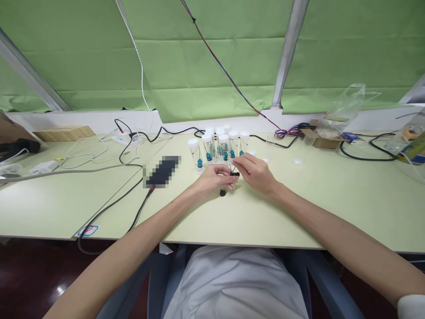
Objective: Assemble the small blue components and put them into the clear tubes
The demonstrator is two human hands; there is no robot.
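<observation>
Small black piece [235, 174] held above the table [332, 199], in front of the capped clear tubes [193, 153]; it is pinched between thumb and fingers of the left hand [215, 177], while a thin dark strand [233, 169] just above it appears to be nipped by the right fingertips [245, 166]. Left grip best kept steady, strand guided lightly without bending; loose black disc [222, 193] best left undisturbed below.
</observation>
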